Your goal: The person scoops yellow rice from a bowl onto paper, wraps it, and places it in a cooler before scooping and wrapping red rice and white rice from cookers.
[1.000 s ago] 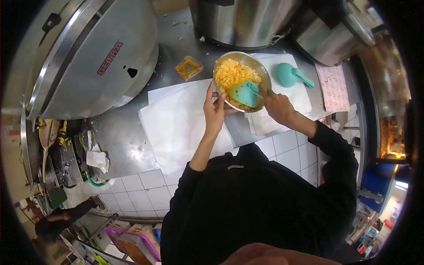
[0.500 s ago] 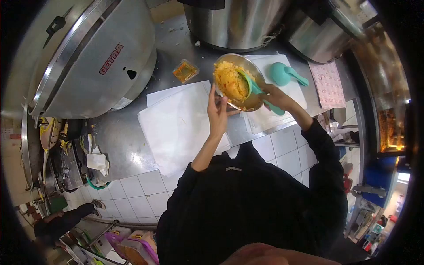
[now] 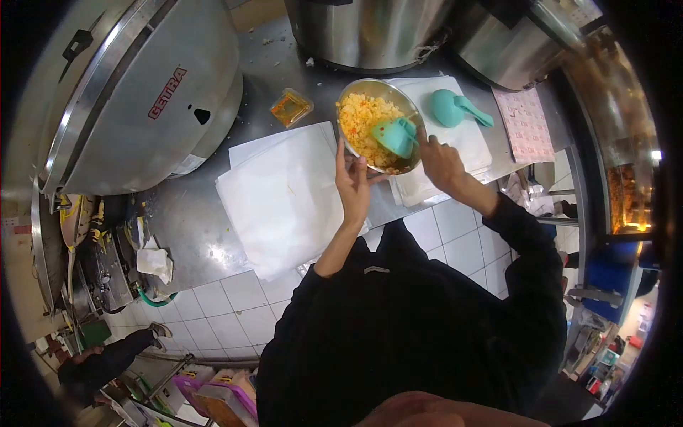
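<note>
A metal bowl (image 3: 400, 96) of orange-yellow rice (image 3: 364, 110) is tilted over the counter. My left hand (image 3: 352, 186) grips its near left edge, thumb on the rim and fingers around the outside. In the bowl, a turquoise rice scoop (image 3: 391, 136) rests cup-down against the rice. My right hand (image 3: 442, 165) is closed around the scoop's handle, which the fingers mostly hide. A second turquoise scoop (image 3: 447, 108) lies on white paper sheets (image 3: 471, 146) just beyond my right hand. To the left of the bowl is a larger stack of white paper (image 3: 284, 199).
A small clear packet (image 3: 292, 107) with orange contents sits behind the paper. A big grey GETRA cooker (image 3: 163, 92) takes up the left; steel pots (image 3: 370, 35) line the back. Pink printed paper (image 3: 525, 128) lies at right. Another person (image 3: 107, 366) stands at lower left.
The scoop has turned over, its cup now facing down on the rice. My right hand has shifted slightly lower. The bowl stays in my left hand, and the view has shifted a little.
</note>
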Action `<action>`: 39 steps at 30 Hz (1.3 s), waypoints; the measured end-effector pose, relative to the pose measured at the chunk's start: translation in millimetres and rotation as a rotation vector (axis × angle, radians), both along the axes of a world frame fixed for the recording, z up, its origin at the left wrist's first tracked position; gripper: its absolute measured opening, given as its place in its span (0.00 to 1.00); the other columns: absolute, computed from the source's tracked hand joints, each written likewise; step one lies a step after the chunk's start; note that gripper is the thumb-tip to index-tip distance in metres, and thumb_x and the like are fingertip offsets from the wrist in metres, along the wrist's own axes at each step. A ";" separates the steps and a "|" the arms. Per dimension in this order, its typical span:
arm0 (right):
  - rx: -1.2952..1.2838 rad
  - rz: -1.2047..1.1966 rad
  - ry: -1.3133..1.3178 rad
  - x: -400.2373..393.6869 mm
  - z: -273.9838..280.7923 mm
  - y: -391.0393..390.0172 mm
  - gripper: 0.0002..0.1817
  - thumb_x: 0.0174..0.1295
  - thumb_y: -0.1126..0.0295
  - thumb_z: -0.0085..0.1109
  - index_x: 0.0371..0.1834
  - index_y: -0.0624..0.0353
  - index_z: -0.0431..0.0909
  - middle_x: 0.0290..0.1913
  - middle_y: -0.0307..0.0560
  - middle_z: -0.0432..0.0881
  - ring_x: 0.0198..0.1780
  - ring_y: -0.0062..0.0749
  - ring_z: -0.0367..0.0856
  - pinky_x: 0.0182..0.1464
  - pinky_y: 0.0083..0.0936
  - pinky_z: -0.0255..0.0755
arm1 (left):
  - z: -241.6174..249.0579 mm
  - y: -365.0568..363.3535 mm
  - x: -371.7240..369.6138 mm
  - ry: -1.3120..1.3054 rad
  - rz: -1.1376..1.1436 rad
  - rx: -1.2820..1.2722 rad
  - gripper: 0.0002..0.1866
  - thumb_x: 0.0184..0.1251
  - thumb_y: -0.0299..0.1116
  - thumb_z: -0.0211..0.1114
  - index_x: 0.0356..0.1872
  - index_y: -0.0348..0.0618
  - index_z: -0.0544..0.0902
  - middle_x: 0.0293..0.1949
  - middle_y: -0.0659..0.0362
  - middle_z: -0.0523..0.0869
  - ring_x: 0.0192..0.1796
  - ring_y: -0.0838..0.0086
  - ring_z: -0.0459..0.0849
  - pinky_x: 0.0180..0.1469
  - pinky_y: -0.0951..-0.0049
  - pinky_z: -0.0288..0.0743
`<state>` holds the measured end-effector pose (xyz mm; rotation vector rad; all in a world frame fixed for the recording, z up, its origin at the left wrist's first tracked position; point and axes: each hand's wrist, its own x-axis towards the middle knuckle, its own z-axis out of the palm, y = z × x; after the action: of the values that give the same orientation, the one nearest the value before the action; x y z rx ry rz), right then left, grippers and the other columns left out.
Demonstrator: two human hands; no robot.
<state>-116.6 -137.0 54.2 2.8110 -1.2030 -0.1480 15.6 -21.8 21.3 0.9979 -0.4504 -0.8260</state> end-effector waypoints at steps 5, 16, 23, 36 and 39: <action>0.281 0.021 -0.246 -8.1 -12.8 -2.4 0.29 0.51 0.75 0.49 0.58 0.68 0.55 0.32 0.62 0.75 0.29 0.56 0.76 0.31 0.40 0.73 | 9.6 -6.2 -1.3 -0.021 -0.021 0.011 0.29 0.65 0.32 0.51 0.65 0.43 0.51 0.37 0.60 0.64 0.38 0.76 0.73 0.35 0.67 0.84; 0.395 0.309 -0.420 -2.6 4.7 -17.8 0.25 0.51 0.74 0.51 0.54 0.68 0.59 0.30 0.62 0.77 0.28 0.49 0.79 0.29 0.40 0.74 | 6.4 -17.0 14.8 -0.059 -0.106 0.035 0.27 0.64 0.29 0.52 0.64 0.46 0.55 0.36 0.60 0.65 0.33 0.77 0.73 0.33 0.68 0.84; 1.124 0.019 -0.561 -4.3 23.1 -38.2 0.14 0.57 0.72 0.50 0.44 0.67 0.68 0.19 0.44 0.73 0.14 0.24 0.71 0.17 0.20 0.67 | 14.7 -20.9 9.7 -0.077 -0.126 0.057 0.27 0.64 0.27 0.52 0.64 0.48 0.55 0.35 0.60 0.65 0.31 0.78 0.74 0.33 0.68 0.84; 2.312 -0.563 -1.039 -24.5 11.8 -39.1 0.14 0.63 0.68 0.43 0.46 0.65 0.59 0.29 0.43 0.65 0.19 0.17 0.62 0.19 0.12 0.62 | -11.1 -3.1 15.3 0.114 0.039 0.055 0.30 0.65 0.33 0.51 0.66 0.50 0.50 0.39 0.59 0.66 0.38 0.71 0.77 0.43 0.61 0.81; 2.281 -0.439 -1.085 -21.3 15.1 -26.8 0.14 0.63 0.69 0.44 0.47 0.65 0.57 0.28 0.42 0.63 0.19 0.16 0.60 0.17 0.09 0.60 | -23.0 18.8 24.1 0.102 -0.092 0.024 0.27 0.65 0.30 0.51 0.64 0.46 0.54 0.43 0.57 0.68 0.45 0.68 0.76 0.49 0.66 0.77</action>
<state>-137.9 -163.8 69.3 4.0430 -3.8310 0.2761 39.6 -3.0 -1.7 0.9580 -0.4013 -0.9623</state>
